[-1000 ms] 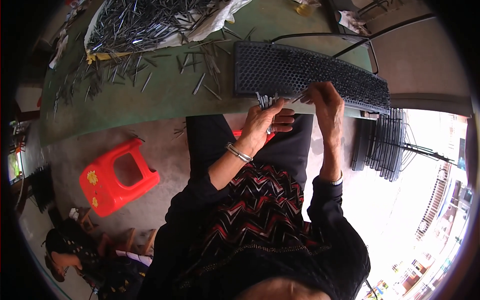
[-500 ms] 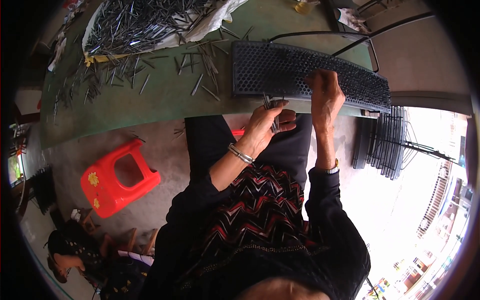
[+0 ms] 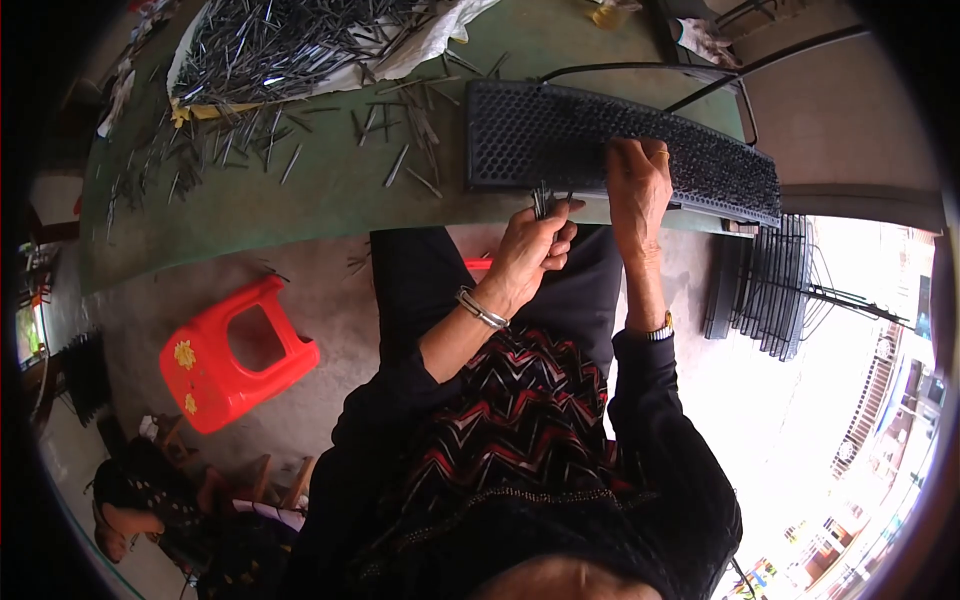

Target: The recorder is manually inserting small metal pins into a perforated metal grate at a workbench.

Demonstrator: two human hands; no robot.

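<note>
A long black board full of round holes [image 3: 515,125] lies along the front right of the green table, its right part crowded with small dark pieces. My right hand [image 3: 640,200] is over the middle of the board, fingertips pinched against it; what they hold is hidden. Just below the board's front edge, my left hand [image 3: 530,250] is closed around a small bundle of thin dark rods [image 3: 542,203], whose ends stick up past the thumb.
A heap of dark rods [image 3: 280,50] lies on a white sack [image 3: 440,40] at the back left, with loose rods [image 3: 397,166] scattered over the green table [image 3: 310,210]. A red plastic stool [image 3: 215,385] stands on the floor at left. Black racks [image 3: 775,290] stand at right. Another person [image 3: 150,500] is at lower left.
My right hand has shifted slightly left along the board and its wrist has turned. The left fingers have curled closer round the rods.
</note>
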